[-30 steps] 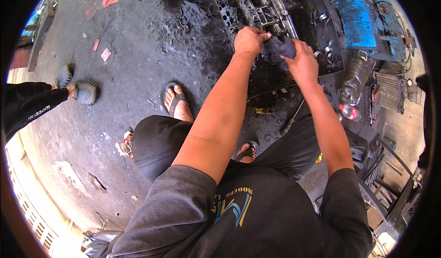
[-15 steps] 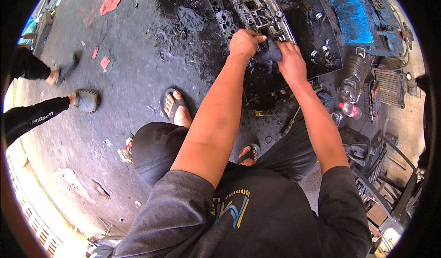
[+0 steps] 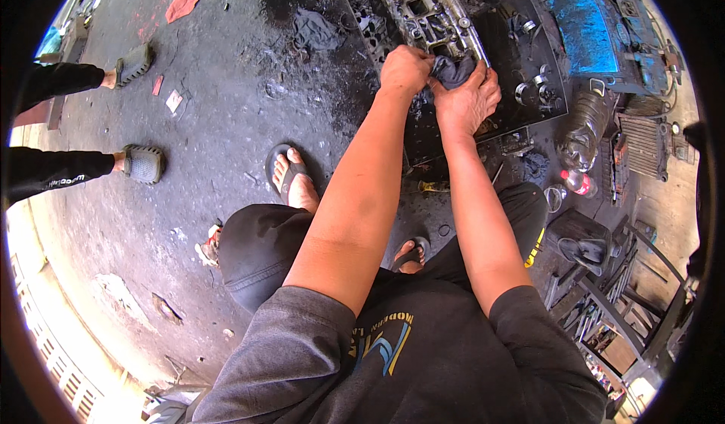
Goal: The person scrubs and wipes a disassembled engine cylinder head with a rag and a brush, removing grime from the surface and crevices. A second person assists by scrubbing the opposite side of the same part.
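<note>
A black board (image 3: pixel 507 61) fills the upper middle, right of centre, bearing a long metal casting (image 3: pixel 433 18) at top centre. Over its near end, the right hand (image 3: pixel 463 103) spreads its fingers against a dark cloth (image 3: pixel 453 72); the left hand (image 3: pixel 406 70) curls beside the cloth, its grip unclear. A bottle (image 3: pixel 578 183) lies at right.

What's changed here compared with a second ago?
Your right hand has shifted left, toward your left hand, and the dark cloth is now bunched between them at the metal part. A bystander's shoe moved up the picture. Left hand and metal part stayed about put.
</note>
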Available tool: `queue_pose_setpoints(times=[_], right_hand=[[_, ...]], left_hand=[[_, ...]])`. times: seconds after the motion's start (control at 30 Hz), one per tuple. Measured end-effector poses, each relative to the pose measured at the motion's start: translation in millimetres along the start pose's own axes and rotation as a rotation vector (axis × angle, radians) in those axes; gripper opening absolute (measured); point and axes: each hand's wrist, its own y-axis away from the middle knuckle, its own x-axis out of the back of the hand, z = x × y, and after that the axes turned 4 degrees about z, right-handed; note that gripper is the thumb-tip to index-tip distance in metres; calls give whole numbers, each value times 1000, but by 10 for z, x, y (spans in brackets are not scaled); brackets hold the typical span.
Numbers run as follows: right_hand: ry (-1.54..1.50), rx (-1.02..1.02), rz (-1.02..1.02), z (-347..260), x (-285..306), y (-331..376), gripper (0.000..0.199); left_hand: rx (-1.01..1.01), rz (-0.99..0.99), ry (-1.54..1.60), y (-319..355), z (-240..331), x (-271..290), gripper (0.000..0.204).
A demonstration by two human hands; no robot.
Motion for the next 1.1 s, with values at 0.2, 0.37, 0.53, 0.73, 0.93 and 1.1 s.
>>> queue_pose_setpoints(times=[0.2,0.37,0.53,0.73,0.93,1.1], right_hand=[[14,-18,-22,117,-44,-49,60],[-179,17,-19,430,294,-389,55],[-342,-79,-17,693,414,-747,79],[-343,133,-326,806,57,-668,77],[-262,136,-366,865,27,-793,51],[-295,119,-377,848,45,-984,55]], left_hand=[[-53,27,-10,-8,-31,-50,28],[-57,20,50,25,-33,-19,29],[-6,-16,63,44,11,36,33],[-94,22,91,76,4,9,32],[-36,44,102,150,24,-14,33],[-21,54,76,181,59,1,33]])
